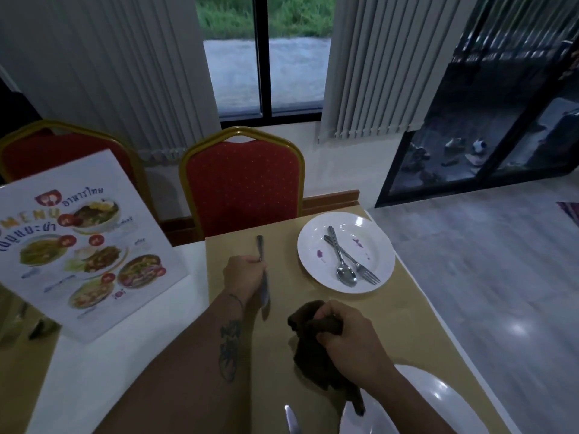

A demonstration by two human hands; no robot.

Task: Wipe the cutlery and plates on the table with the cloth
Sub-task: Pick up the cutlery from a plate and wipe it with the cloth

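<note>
near plate (438, 399) cut off by bottom edge, partly under right forearm. second knife (291, 421): only tip in frame. held knife (264, 286) mid-section hidden in left hand (242, 274).

Both forearms bare, no sleeves visible. Left forearm (200, 364): dark tattoo along inner side, thin dark band marking at wrist.

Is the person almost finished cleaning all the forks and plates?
Not nearly. In hand: the left hand holds a knife and the right hand grips the dark cloth, apart from it. Left: the far plate shows purple smears, with a spoon and fork lying on it. Nothing looks clearly finished; the near plate is partly out of view.
</note>
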